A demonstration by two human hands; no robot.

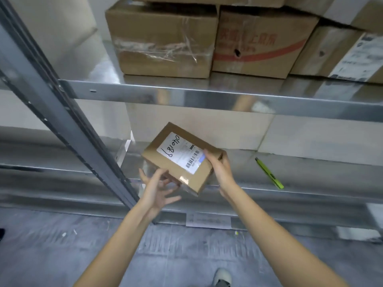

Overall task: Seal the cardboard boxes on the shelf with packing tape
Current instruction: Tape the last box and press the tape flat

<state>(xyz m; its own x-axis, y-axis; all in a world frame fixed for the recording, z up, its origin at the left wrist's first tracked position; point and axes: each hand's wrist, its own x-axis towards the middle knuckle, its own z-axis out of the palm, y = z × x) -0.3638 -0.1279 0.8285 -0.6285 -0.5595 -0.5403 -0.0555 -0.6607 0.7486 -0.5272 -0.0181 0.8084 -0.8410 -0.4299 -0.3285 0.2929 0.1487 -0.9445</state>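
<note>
My right hand (219,168) grips the small cardboard box (182,158) by its right end, tilted above the lower shelf (310,177). My left hand (157,187) touches its near corner, fingers spread.

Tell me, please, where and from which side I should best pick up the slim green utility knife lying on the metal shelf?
Probably pinch the slim green utility knife across its middle, coming from above: it lies flat on the metal shelf, apart from other things, long sides exposed.
</note>
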